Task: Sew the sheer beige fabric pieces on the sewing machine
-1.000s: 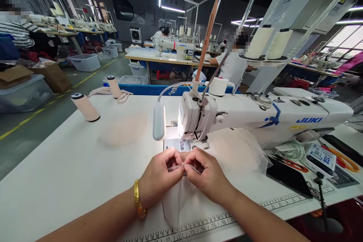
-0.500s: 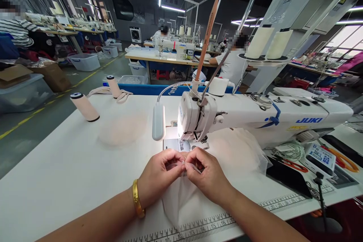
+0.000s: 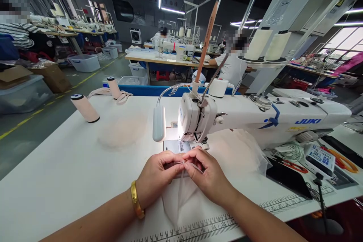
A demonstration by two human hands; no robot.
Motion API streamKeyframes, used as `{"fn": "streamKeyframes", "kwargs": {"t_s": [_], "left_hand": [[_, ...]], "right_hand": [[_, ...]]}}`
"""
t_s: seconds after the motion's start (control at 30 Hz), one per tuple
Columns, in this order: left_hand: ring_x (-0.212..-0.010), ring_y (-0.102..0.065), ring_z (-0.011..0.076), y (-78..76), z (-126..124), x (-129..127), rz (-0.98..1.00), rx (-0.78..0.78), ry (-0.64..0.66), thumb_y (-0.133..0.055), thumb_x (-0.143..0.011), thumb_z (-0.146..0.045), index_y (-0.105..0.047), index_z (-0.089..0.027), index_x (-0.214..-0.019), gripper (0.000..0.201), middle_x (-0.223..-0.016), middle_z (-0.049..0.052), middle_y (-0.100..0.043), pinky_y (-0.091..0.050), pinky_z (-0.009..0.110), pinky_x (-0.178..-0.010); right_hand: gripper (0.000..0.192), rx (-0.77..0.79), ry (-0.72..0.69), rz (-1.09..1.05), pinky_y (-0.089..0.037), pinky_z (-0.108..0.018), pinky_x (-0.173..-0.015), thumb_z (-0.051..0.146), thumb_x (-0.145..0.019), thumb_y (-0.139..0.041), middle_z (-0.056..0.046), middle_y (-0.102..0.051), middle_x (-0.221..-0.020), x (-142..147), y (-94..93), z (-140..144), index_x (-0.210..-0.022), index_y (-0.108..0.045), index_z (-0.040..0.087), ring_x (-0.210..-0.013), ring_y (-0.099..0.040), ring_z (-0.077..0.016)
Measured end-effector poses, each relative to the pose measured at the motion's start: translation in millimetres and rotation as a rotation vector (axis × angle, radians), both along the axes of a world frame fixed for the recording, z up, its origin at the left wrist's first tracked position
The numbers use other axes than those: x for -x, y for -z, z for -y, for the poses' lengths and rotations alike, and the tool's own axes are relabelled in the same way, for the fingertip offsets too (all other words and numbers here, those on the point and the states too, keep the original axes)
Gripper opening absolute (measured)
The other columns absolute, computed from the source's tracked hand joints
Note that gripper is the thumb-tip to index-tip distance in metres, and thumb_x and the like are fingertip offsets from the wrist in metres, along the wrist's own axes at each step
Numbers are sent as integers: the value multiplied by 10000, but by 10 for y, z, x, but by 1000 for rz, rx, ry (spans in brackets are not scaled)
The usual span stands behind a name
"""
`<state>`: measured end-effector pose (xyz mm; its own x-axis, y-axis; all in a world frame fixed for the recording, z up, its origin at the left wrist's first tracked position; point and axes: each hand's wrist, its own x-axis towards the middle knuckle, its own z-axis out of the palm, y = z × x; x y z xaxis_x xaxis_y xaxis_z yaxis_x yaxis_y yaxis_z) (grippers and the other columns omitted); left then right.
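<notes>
Sheer, pale mesh fabric [image 3: 181, 196] is pinched between the fingertips of both hands, just in front of the presser foot of the white sewing machine [image 3: 255, 115]. The left hand [image 3: 157, 176], a gold bangle [image 3: 135, 205] on its wrist, closes thumb and forefinger on the near edge of the cloth; the right hand [image 3: 208, 176] does the same from the other side, so the two pinches almost touch. A thin clear strip [image 3: 189, 165] seems to run between them, perhaps an elastic tape, though it is too fine to be sure. The rest of the mesh trails down toward the printed ruler [image 3: 198, 228] at the table's front edge.

Judging by the grip, the step in hand is lining up the strip with the fabric edge before stitching. The next move would call for sliding both, held flat and together, under the foot on the needle plate [image 3: 174, 145], lit by the gooseneck lamp [image 3: 159, 123].

Further out, a thread cone [image 3: 84, 107] lies tilted on the white table [image 3: 56, 170], a second one [image 3: 114, 87] behind it, and scissors with orange handles [image 3: 340, 160] lie to the right.
</notes>
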<state>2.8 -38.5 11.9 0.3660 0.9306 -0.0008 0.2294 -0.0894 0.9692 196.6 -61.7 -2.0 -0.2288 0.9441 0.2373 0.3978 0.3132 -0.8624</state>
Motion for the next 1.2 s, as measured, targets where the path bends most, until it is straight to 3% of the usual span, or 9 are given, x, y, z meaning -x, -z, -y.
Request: {"fn": "streamKeyframes", "kwargs": {"t_s": [0.23,0.4,0.6,0.83,0.97,1.1,1.2], "left_hand": [[-723,-653,180,2,5,7,-5,-45,4,-713,-829,-367,-844,-238,-852,186,-816,31,-769,-534,276,-703],[-859,-706,236,7,14,0,-3,-25,5,-717,-845,-412,-826,-215,-872,227,-898,62,-776,-572,342,-814],[-1033,-725,288,15,26,-31,145,106,61,-742,-826,-425,-752,-179,-1026,317,-1070,106,-753,-599,430,-939],[-874,-704,224,-4,15,-45,135,146,28,-773,-799,-477,-651,-183,-892,331,-927,57,-731,-591,330,-760],[-795,-645,200,4,-13,-26,29,50,11,-735,-814,-503,-652,-191,-825,323,-838,31,-684,-537,289,-676],[-814,-606,206,-40,14,4,-114,-98,17,-664,-854,-505,-679,-187,-783,325,-862,45,-667,-510,310,-734],[-751,-546,182,-136,101,18,-135,-96,117,-608,-891,-526,-626,-192,-737,369,-791,21,-623,-456,285,-677]], "right_hand": [[66,28,-31,-47,-422,-284,-716,294,-984,-611,-2,-600,-915,-11,-33,-2,-986,-663,252,-839,-541,-170],[97,70,-30,-65,-422,-287,-714,297,-979,-603,-2,-584,-891,-11,-34,-1,-907,-608,233,-831,-539,-171],[143,180,-55,-175,-452,-296,-754,334,-979,-582,-1,-598,-903,-6,-37,-25,-882,-600,230,-832,-553,-172],[144,190,-41,-144,-427,-291,-722,343,-982,-582,7,-580,-861,-20,-33,-28,-897,-624,234,-803,-523,-171],[165,188,-35,-135,-428,-287,-704,361,-987,-584,9,-565,-842,-11,-16,-50,-890,-611,230,-779,-521,-167],[186,160,-26,-95,-430,-290,-705,380,-1001,-566,2,-577,-873,-4,-75,37,-894,-584,230,-789,-521,-171],[223,140,-8,-32,-422,-286,-685,400,-1020,-551,-5,-580,-878,-18,-195,198,-877,-559,230,-802,-525,-176]]}}
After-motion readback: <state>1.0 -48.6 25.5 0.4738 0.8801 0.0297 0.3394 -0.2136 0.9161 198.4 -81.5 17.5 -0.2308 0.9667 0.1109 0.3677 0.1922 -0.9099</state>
